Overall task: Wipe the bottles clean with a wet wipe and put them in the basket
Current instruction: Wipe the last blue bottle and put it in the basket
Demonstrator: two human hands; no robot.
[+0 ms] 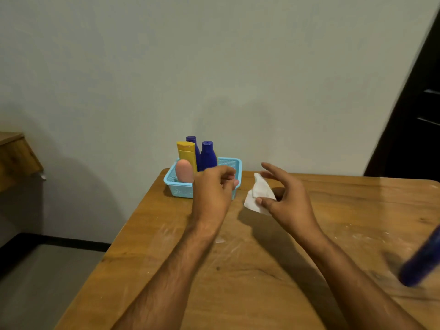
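A light blue basket (176, 185) stands at the far left corner of the wooden table (238, 270). Upright in it are a yellow bottle (187, 154), two dark blue bottles (208, 157) and a pink bottle (184, 172). My left hand (214, 189) hovers just in front of the basket with its fingers curled and nothing in it. To its right my right hand (283, 196) pinches a white wet wipe (259, 195) between thumb and fingers, above the table. Another dark blue bottle (420, 260), blurred, lies at the right edge of the frame.
A grey wall runs behind the table. A wooden shelf corner (16, 156) juts out at the left, and a dark door (414, 120) stands at the right. White smears mark the tabletop near the middle and right. The floor lies left of the table.
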